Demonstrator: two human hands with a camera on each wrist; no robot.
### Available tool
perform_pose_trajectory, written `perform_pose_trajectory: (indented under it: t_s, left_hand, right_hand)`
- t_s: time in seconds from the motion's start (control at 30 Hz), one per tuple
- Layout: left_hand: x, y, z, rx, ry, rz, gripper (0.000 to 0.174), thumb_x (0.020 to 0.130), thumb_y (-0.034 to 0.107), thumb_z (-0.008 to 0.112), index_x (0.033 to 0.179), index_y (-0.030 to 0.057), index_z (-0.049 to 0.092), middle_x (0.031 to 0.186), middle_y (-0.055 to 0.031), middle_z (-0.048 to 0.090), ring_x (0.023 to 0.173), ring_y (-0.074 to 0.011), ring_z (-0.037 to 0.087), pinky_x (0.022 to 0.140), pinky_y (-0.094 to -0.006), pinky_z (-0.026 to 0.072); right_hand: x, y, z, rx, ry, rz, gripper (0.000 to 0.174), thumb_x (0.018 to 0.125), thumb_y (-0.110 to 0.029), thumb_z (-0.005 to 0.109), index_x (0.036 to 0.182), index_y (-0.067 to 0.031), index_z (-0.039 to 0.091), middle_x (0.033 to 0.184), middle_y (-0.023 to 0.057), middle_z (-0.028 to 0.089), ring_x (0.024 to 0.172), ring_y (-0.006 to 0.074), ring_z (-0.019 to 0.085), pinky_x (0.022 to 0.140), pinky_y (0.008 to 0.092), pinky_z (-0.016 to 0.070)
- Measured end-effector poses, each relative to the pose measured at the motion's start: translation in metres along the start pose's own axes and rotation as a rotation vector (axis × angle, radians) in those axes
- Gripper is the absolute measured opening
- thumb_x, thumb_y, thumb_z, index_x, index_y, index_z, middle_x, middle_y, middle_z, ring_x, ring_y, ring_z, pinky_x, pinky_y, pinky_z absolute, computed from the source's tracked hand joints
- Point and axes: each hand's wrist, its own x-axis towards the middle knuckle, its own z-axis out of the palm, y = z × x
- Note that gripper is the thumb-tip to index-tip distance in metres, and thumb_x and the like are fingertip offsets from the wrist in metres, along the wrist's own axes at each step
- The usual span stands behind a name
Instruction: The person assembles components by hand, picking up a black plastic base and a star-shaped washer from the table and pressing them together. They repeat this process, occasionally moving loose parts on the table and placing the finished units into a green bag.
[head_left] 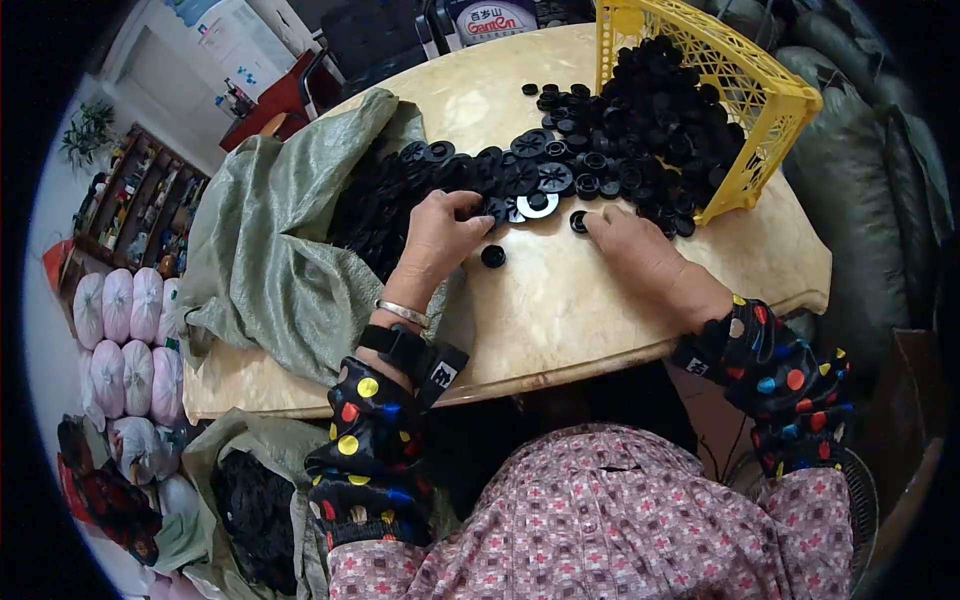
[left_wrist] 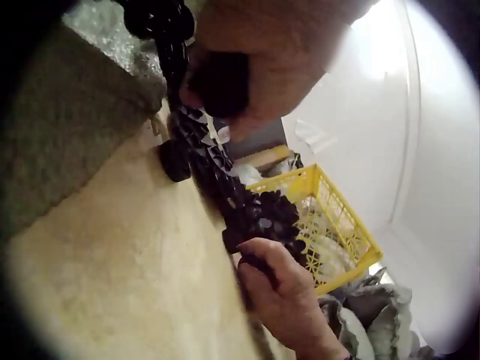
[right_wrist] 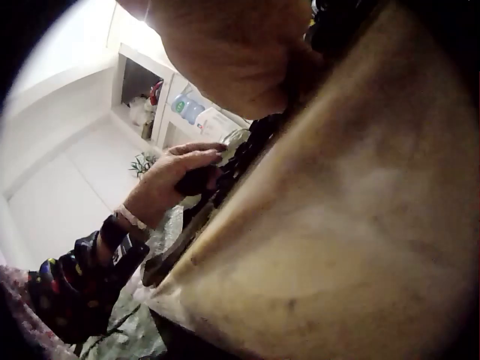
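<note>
The left hand (head_left: 438, 238) is at the left edge of a spread of black discs (head_left: 520, 178), fingers curled round a dark round piece (left_wrist: 221, 82) that shows in the left wrist view. A second black piece (head_left: 492, 256) lies on the table below this hand. Between the hands, a white ring (head_left: 538, 206) rests on a black disc. The right hand (head_left: 640, 255) pinches a small black round cap (head_left: 579, 221) at the near edge of the spread. In the right wrist view the left hand (right_wrist: 161, 184) is seen from the side, a dark piece (right_wrist: 195, 181) in its grip.
A yellow crate (head_left: 770, 130) lies tipped at the back right, black pieces spilling from it over the pale table (head_left: 560, 320). A green woven sack (head_left: 270, 240) with black pieces at its mouth covers the left side. Another open sack (head_left: 205, 460) stands below left.
</note>
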Motion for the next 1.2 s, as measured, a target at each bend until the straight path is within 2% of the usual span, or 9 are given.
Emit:
perform_pose_trajectory:
  t_s: [0.07, 0.3, 0.4, 0.5, 0.57, 1.03, 1.1, 1.13, 1.2]
  left_hand:
    - [0.003, 0.004, 0.003, 0.531, -0.094, 0.126, 0.039, 0.066, 0.020, 0.076, 0.099, 0.0018, 0.066, 0.094, -0.0183, 0.060, 0.085, -0.0298, 0.061, 0.076, -0.0349, 0.0498]
    - [-0.004, 0.027, 0.009, 0.517, -0.273, 0.239, 0.039, 0.064, 0.021, 0.077, 0.092, -0.0028, 0.063, 0.087, -0.0195, 0.062, 0.077, -0.0297, 0.063, 0.069, -0.0345, 0.0507]
    - [-0.004, 0.027, 0.010, 0.540, -0.332, 0.244, 0.038, 0.062, 0.020, 0.076, 0.089, -0.0029, 0.062, 0.076, -0.0177, 0.063, 0.072, -0.0308, 0.064, 0.066, -0.0349, 0.0510]
    - [-0.005, 0.027, 0.011, 0.511, -0.359, 0.172, 0.035, 0.060, 0.019, 0.074, 0.087, -0.0010, 0.062, 0.087, -0.0177, 0.064, 0.082, -0.0318, 0.062, 0.073, -0.0364, 0.0501]
    - [-0.006, 0.018, 0.013, 0.411, -0.306, 0.279, 0.037, 0.061, 0.020, 0.075, 0.090, 0.0011, 0.062, 0.088, -0.0169, 0.063, 0.083, -0.0316, 0.061, 0.074, -0.0369, 0.0497]
    - [-0.009, 0.041, 0.040, 0.594, -0.425, 0.413, 0.052, 0.062, 0.028, 0.075, 0.108, 0.0079, 0.062, 0.089, -0.0173, 0.061, 0.085, -0.0348, 0.059, 0.076, -0.0385, 0.0484]
    - [-0.005, 0.032, 0.040, 0.448, -0.400, 0.535, 0.048, 0.068, 0.027, 0.074, 0.109, 0.0047, 0.062, 0.087, -0.0142, 0.063, 0.076, -0.0273, 0.062, 0.068, -0.0325, 0.0506]
    - [-0.007, 0.032, 0.039, 0.450, -0.405, 0.536, 0.048, 0.068, 0.027, 0.074, 0.109, 0.0047, 0.062, 0.087, -0.0142, 0.063, 0.076, -0.0273, 0.062, 0.068, -0.0325, 0.0506]
    - [-0.019, 0.037, 0.038, -0.263, -0.417, 0.026, 0.043, 0.075, 0.026, 0.072, 0.109, 0.0008, 0.061, 0.085, -0.0094, 0.063, 0.068, -0.0160, 0.061, 0.061, -0.0248, 0.0498]
  right_hand:
    - [-0.007, 0.003, 0.000, 0.280, -0.021, 0.002, 0.023, 0.082, -0.005, 0.054, 0.104, -0.0032, 0.050, 0.090, 0.0182, 0.053, 0.090, 0.0322, 0.055, 0.075, 0.0397, 0.0473]
    - [-0.020, 0.008, -0.004, 0.440, 0.055, -0.101, 0.019, 0.079, -0.001, 0.056, 0.097, -0.0033, 0.053, 0.092, 0.0177, 0.051, 0.086, 0.0337, 0.054, 0.074, 0.0380, 0.0470]
    - [-0.021, 0.002, -0.009, 0.301, -0.136, -0.071, 0.015, 0.078, -0.003, 0.056, 0.092, -0.0015, 0.052, 0.093, 0.0186, 0.050, 0.086, 0.0346, 0.054, 0.074, 0.0383, 0.0467]
    - [-0.020, -0.001, -0.010, 0.120, -0.229, -0.051, 0.015, 0.077, -0.006, 0.055, 0.090, -0.0004, 0.050, 0.094, 0.0190, 0.050, 0.087, 0.0356, 0.053, 0.075, 0.0391, 0.0466]
    - [-0.021, -0.004, -0.015, 0.142, -0.196, -0.055, 0.012, 0.080, -0.005, 0.047, 0.088, 0.0018, 0.051, 0.095, 0.0196, 0.050, 0.085, 0.0343, 0.056, 0.075, 0.0420, 0.0482]
    - [-0.022, -0.005, -0.016, 0.261, -0.102, -0.088, 0.016, 0.081, -0.007, 0.050, 0.096, -0.0004, 0.051, 0.096, 0.0184, 0.049, 0.089, 0.0345, 0.054, 0.077, 0.0416, 0.0466]
    - [-0.022, -0.004, -0.014, 0.313, -0.047, -0.089, 0.019, 0.080, -0.007, 0.053, 0.098, -0.0007, 0.051, 0.096, 0.0180, 0.049, 0.088, 0.0342, 0.054, 0.077, 0.0407, 0.0468]
    - [-0.022, -0.003, -0.008, 0.439, 0.058, -0.113, 0.023, 0.080, -0.007, 0.055, 0.102, -0.0012, 0.050, 0.097, 0.0174, 0.049, 0.087, 0.0329, 0.054, 0.077, 0.0386, 0.0468]
    - [-0.023, -0.005, -0.006, 0.566, 0.167, -0.129, 0.027, 0.080, -0.007, 0.058, 0.105, -0.0018, 0.050, 0.098, 0.0169, 0.049, 0.086, 0.0316, 0.054, 0.077, 0.0366, 0.0469]
